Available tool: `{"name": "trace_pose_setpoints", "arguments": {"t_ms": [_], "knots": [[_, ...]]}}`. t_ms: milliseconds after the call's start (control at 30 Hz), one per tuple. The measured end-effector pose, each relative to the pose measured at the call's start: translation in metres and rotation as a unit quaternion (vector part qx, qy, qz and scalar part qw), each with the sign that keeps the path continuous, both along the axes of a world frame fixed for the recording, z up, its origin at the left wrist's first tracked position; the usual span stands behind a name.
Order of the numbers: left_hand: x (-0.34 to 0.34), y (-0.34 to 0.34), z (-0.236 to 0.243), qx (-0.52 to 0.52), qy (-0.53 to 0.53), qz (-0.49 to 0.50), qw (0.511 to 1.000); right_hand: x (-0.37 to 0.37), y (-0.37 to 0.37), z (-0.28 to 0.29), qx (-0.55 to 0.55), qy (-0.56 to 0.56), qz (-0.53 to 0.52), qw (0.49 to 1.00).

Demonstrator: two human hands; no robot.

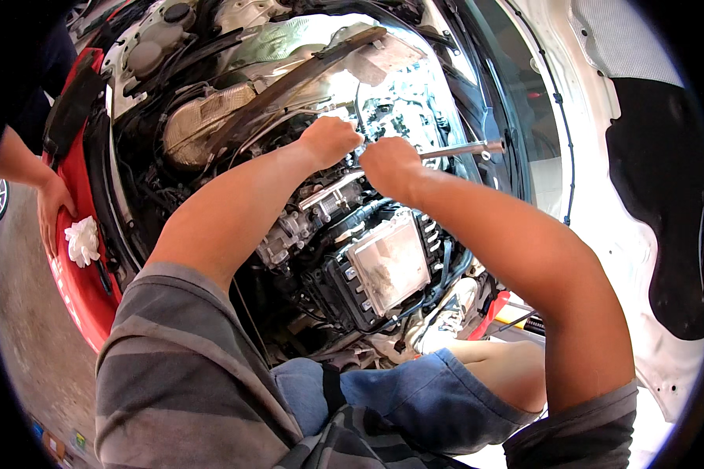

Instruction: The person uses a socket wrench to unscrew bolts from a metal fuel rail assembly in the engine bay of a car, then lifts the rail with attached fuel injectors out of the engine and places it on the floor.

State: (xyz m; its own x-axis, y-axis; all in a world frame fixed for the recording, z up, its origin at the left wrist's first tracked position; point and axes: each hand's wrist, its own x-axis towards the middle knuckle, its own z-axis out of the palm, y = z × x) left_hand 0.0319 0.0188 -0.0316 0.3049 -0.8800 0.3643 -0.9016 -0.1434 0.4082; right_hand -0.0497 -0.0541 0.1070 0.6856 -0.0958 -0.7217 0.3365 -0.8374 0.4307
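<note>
My right hand (391, 166) is wrapped round a long chrome wrench (461, 149), whose thicker end sticks out to the right past my fist. The wrench's other end is hidden by my hands. Just left of it, my left hand (330, 141) is closed with its knuckles up, close beside the right fist. What its fingers hold, if anything, cannot be made out. Both hands are above the opened engine (321, 203) of a car. Nearer to me lies a flat metal-topped control box (391, 262) with cables along its side.
A dark bar (289, 82) slants across the engine bay beyond my hands. On the left, another person's hand (55, 205) rests on a red cover (86, 293) beside a crumpled white cloth (82, 241). A red handle (490, 314) lies near my knee. White bodywork (587, 187) rises at right.
</note>
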Motion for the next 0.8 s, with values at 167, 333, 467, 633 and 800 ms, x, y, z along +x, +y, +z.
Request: {"name": "trace_pose_setpoints", "arguments": {"t_ms": [167,333,467,633,800], "knots": [[0.000,0.003,0.002,0.031,0.004,0.001,1.000,-0.027,-0.020,-0.012,0.015,-0.028,0.212,0.977],[0.001,0.005,0.004,0.031,-0.011,0.005,0.999,-0.016,-0.009,0.002,0.021,-0.045,0.045,0.998],[-0.001,0.002,0.007,0.009,-0.001,0.001,1.000,0.016,-0.004,-0.006,-0.054,0.095,-0.194,0.975],[-0.001,0.006,0.005,0.039,0.007,0.008,0.999,-0.008,0.000,-0.002,-0.009,-0.016,0.130,0.991],[-0.002,0.001,0.007,0.018,-0.001,-0.001,1.000,-0.039,-0.035,-0.017,0.028,-0.089,0.283,0.955]]}}
